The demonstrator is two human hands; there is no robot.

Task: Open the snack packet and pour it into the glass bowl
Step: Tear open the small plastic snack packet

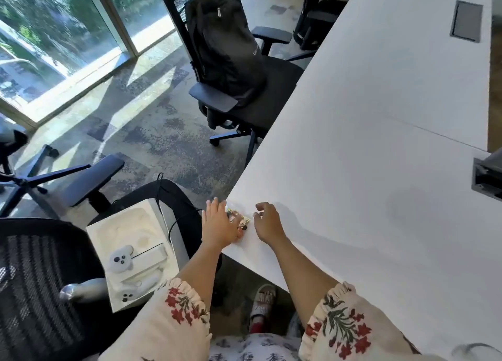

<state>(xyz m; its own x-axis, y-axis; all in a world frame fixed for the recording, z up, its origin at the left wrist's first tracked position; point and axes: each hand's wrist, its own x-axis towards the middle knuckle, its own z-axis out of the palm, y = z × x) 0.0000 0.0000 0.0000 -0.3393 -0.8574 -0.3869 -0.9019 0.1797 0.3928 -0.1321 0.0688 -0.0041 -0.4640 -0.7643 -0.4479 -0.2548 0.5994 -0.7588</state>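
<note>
A small shiny snack packet (240, 219) with gold and dark print lies at the near left corner of the white table (380, 143). My left hand (218, 223) rests flat on the packet's left part at the table edge, fingers together and stretched forward. My right hand (267, 222) hovers just right of the packet, fingers curled downward and apart, holding nothing. At the bottom right edge a curved rim (475, 350) shows, possibly the glass bowl; I cannot tell for sure.
A black office chair (244, 97) carrying a black backpack (225, 48) stands left of the table. Another chair at my left holds an open white box (135, 249) with white controllers. A cable port (466, 21) sits far on the table.
</note>
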